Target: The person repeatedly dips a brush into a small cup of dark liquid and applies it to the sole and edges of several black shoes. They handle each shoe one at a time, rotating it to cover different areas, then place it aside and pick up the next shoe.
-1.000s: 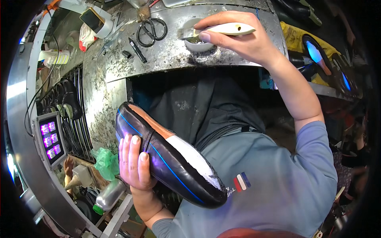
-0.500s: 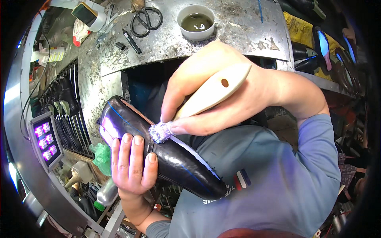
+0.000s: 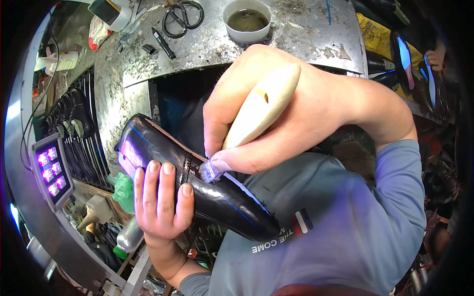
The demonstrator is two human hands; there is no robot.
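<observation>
A glossy black leather shoe (image 3: 224, 201) lies tilted across my front, its toe toward my shirt. My left hand (image 3: 163, 202) grips it from the near side, fingers spread over the upper and the palm against its side. A brush (image 3: 259, 108) with a pale wooden handle is pinched in my right hand (image 3: 306, 108). Its short bristles touch the upper just beside the strap, near the shoe's opening. Thin blue lines run along the leather, and a pale strip edges the far side of the shoe.
On the worn metal bench (image 3: 197, 54) stand a white bowl of dark liquid (image 3: 247, 20), black scissors (image 3: 182, 19) and a black pen (image 3: 163, 43). A lit lamp panel (image 3: 53, 171) is at left, near a green bag (image 3: 122, 192) and a bottle (image 3: 129, 237). Another person's hand (image 3: 436, 58) holds shoe parts at right.
The brush has shifted right along the shoe, from the strap to just beyond it, and its handle now stands steeper. My left hand keeps its grip; the shoe has moved slightly left.
</observation>
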